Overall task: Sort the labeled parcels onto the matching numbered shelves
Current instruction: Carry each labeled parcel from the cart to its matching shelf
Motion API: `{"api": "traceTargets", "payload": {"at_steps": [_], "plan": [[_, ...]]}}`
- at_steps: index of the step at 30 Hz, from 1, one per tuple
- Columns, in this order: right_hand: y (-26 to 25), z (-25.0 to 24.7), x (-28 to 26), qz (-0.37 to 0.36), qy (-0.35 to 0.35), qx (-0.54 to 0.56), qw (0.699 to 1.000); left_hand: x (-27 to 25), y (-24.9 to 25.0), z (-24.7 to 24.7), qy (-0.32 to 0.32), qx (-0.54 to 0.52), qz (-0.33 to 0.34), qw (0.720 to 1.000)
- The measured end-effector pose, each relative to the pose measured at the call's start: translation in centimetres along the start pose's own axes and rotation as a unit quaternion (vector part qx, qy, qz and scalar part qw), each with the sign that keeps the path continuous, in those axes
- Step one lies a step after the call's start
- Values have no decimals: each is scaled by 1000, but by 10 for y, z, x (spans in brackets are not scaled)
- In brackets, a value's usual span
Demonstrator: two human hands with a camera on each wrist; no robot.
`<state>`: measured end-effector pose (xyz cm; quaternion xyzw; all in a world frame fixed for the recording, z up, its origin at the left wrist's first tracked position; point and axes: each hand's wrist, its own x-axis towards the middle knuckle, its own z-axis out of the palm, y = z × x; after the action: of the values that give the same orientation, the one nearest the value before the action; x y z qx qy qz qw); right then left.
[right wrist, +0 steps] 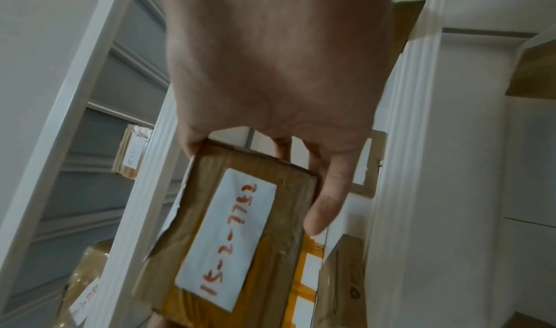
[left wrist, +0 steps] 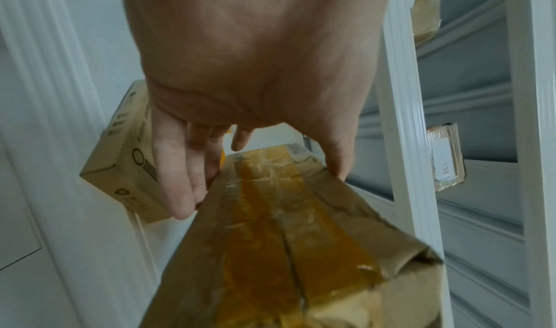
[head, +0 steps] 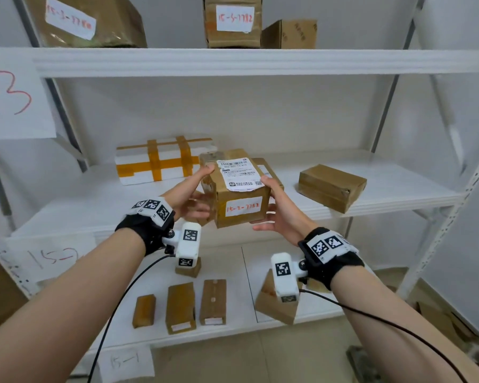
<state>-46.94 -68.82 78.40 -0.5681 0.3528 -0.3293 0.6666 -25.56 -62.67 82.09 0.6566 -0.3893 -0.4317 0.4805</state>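
A brown taped parcel (head: pixel 238 189) carries a printed shipping label on top and a handwritten label "15-2-7782" on its front. It hangs just above the front edge of the middle shelf (head: pixel 385 178), whose paper tag (head: pixel 56 255) reads "15-2". My left hand (head: pixel 190 193) grips its left side, thumb on the top edge and fingers underneath. My right hand (head: pixel 281 208) grips the right side the same way. The left wrist view shows the left hand (left wrist: pixel 256 71) on the parcel's taped face (left wrist: pixel 270 238). The right wrist view shows the right hand (right wrist: pixel 276 71) and the parcel's handwritten label (right wrist: pixel 231 238).
On the middle shelf lie a white foam box (head: pixel 161 161) with orange tape, a flat parcel (head: pixel 266 168) behind the held one, a brown parcel (head: pixel 332 186) at the right and a small box (left wrist: pixel 126 157) by my left fingers. Several small parcels (head: pixel 180 308) sit below; labelled boxes (head: pixel 233 20) above.
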Motion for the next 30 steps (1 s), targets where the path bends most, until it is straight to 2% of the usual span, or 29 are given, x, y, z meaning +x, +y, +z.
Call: {"api": "traceTargets", "payload": {"at_steps": [9, 15, 21, 26, 30], "plan": [[0, -34, 24, -2, 7, 28, 1000, 32, 8, 28, 24, -6, -17, 1000], [-5, -52, 37, -42, 70, 78, 994, 59, 15, 30, 51, 10, -4, 999], [-12, -83, 53, -62, 144, 108, 982, 78, 16, 37, 25, 75, 1, 997], [-21, -114, 59, -90, 196, 114, 970, 94, 18, 49, -1, 102, 36, 994], [-21, -127, 55, -101, 195, 124, 968, 99, 20, 68, -23, 79, 75, 994]]}}
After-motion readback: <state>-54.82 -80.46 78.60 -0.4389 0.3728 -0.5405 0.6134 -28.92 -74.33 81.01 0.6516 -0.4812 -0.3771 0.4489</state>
